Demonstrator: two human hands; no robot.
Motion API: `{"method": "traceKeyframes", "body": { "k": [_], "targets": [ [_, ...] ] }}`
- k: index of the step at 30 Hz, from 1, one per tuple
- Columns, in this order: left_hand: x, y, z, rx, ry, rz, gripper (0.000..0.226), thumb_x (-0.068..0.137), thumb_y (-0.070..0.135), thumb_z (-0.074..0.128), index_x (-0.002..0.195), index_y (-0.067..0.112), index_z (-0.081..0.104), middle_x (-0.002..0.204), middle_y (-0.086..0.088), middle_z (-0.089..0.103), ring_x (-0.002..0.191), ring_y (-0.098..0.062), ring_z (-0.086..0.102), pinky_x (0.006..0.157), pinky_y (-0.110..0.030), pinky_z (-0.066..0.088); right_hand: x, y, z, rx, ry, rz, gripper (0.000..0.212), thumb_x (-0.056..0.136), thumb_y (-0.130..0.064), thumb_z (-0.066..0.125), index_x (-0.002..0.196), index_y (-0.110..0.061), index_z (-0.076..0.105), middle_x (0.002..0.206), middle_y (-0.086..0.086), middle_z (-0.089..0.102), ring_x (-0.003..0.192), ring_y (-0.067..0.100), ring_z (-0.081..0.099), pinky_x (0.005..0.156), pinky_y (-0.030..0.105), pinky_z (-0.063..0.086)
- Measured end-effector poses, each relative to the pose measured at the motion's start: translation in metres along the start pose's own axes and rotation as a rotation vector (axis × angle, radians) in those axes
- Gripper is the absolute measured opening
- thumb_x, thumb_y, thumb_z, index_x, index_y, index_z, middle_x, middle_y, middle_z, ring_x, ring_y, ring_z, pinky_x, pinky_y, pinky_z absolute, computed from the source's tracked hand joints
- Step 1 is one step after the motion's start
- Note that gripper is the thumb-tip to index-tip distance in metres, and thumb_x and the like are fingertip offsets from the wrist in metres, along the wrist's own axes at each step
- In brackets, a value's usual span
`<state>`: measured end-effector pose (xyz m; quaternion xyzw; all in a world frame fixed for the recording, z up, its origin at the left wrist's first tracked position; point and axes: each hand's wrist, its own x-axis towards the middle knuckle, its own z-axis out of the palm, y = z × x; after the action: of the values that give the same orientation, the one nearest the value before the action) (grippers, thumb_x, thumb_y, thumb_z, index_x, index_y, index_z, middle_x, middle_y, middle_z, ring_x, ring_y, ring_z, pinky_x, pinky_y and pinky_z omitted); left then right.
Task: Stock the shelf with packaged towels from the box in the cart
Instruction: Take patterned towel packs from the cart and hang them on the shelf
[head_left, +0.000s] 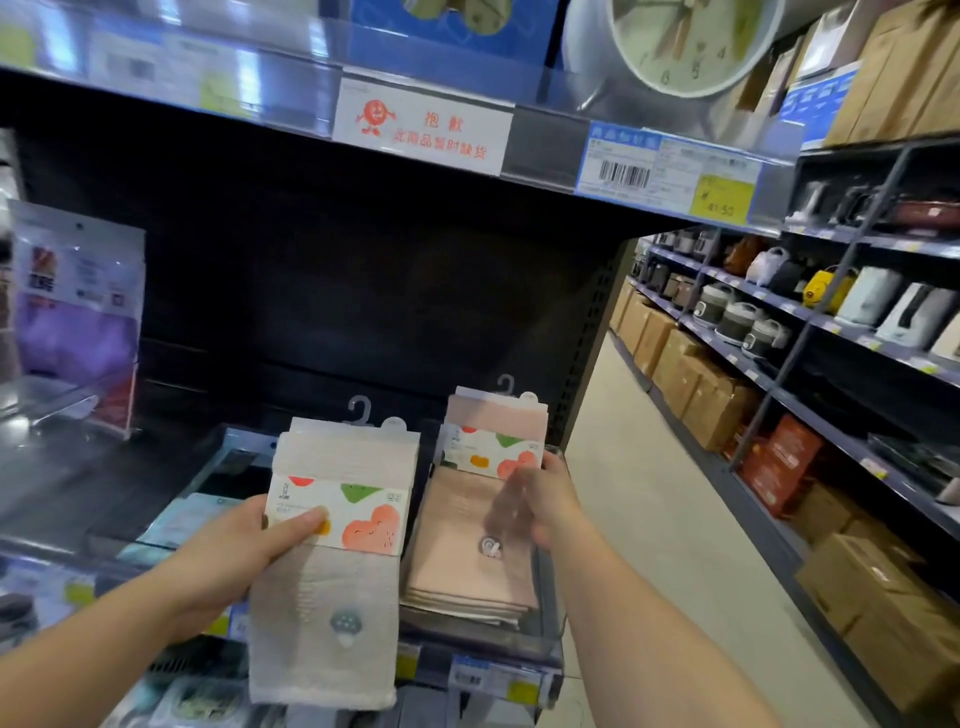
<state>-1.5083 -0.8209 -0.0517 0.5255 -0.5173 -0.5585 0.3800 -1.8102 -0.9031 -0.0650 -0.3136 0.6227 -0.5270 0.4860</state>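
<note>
My left hand (244, 551) grips a packaged beige towel (332, 571) by its left edge, thumb on the paper band printed with fruit shapes. The pack hangs in front of the shelf edge, its hook at the top. To its right a stack of pink packaged towels (467, 561) lies flat in a clear shelf tray (550, 644). My right hand (530, 504), blurred by motion, rests on the right side of the top pink pack, fingers spread over it. The box and the cart are out of view.
The dark shelf bay (337, 312) behind the towels is bare, with an out-of-stock sign (421, 130) above it. A purple packaged item (72, 322) stands at the left. An aisle (649, 519) runs to the right, lined with boxes and kitchen appliances (779, 312).
</note>
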Motion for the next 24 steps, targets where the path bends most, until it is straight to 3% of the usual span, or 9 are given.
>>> {"method": "traceKeyframes", "body": {
  "k": [3,5,7,10,13,19,21,24],
  "targets": [
    [-0.001,0.001,0.004,0.025,0.006,-0.017,0.028,0.092,0.029,0.063,0.114,0.012,0.066,0.095,-0.005,0.079,0.072,-0.024,0.076,0.060,-0.038,0.056,0.002,0.005,0.006,0.020,-0.003,-0.019,0.034,0.095,-0.005,0.054,0.123,-0.023,0.054,0.108,0.002,0.072,0.097,0.025,0.070,0.087,0.050,0.058],
    [-0.003,0.003,0.005,0.034,-0.009,-0.024,0.037,0.087,0.036,0.067,0.116,0.012,0.066,0.096,-0.007,0.079,0.070,-0.024,0.075,0.059,-0.039,0.057,0.002,0.009,0.011,-0.004,0.030,-0.051,0.024,0.101,-0.016,0.048,0.123,-0.026,0.052,0.109,-0.001,0.071,0.098,0.022,0.069,0.090,0.049,0.057],
    [-0.007,0.006,0.005,0.031,-0.021,-0.022,0.065,0.069,0.056,0.080,0.117,0.014,0.067,0.101,-0.005,0.078,0.086,-0.027,0.076,0.076,-0.050,0.059,0.000,0.012,0.015,-0.013,0.070,-0.091,0.018,0.105,-0.023,0.041,0.121,-0.025,0.051,0.110,-0.001,0.069,0.097,0.018,0.068,0.083,0.039,0.058],
    [-0.010,0.005,0.002,0.011,-0.025,-0.031,0.103,0.032,0.074,0.086,0.116,0.018,0.068,0.106,-0.005,0.077,0.096,-0.028,0.075,0.087,-0.054,0.056,-0.003,0.015,0.017,-0.015,0.115,-0.131,0.016,0.106,-0.023,0.039,0.119,-0.025,0.048,0.108,-0.001,0.067,0.090,0.008,0.065,0.063,0.021,0.049],
    [-0.012,0.006,0.002,-0.005,-0.034,-0.030,0.101,0.037,0.074,0.085,0.117,0.016,0.068,0.106,-0.005,0.077,0.096,-0.028,0.075,0.092,-0.056,0.054,-0.002,0.018,0.019,-0.001,0.156,-0.147,0.016,0.105,-0.018,0.042,0.117,-0.026,0.048,0.104,-0.003,0.068,0.086,0.006,0.064,0.059,0.019,0.047],
    [-0.017,0.001,0.000,-0.039,-0.078,-0.017,0.109,0.025,0.075,0.087,0.114,0.016,0.070,0.109,-0.004,0.077,0.100,-0.026,0.074,0.096,-0.052,0.052,-0.001,0.026,0.017,0.008,0.254,-0.136,0.017,0.104,-0.016,0.044,0.116,-0.028,0.046,0.095,-0.006,0.067,0.080,0.005,0.064,0.064,0.026,0.055],
    [-0.018,-0.001,0.002,-0.047,-0.063,-0.007,0.106,0.025,0.074,0.088,0.112,0.017,0.070,0.108,-0.004,0.077,0.098,-0.025,0.074,0.094,-0.050,0.053,-0.002,0.026,0.017,0.010,0.269,-0.136,0.015,0.104,-0.017,0.044,0.115,-0.028,0.045,0.098,-0.004,0.068,0.079,0.005,0.064,0.059,0.022,0.051],
    [-0.020,0.001,0.006,-0.038,-0.064,-0.023,0.074,0.057,0.060,0.082,0.114,0.014,0.069,0.103,-0.004,0.078,0.092,-0.024,0.076,0.087,-0.048,0.056,-0.003,0.024,0.017,0.010,0.301,-0.137,0.017,0.104,-0.015,0.044,0.117,-0.026,0.045,0.101,0.000,0.069,0.079,0.007,0.064,0.055,0.019,0.044]
  ]
}}
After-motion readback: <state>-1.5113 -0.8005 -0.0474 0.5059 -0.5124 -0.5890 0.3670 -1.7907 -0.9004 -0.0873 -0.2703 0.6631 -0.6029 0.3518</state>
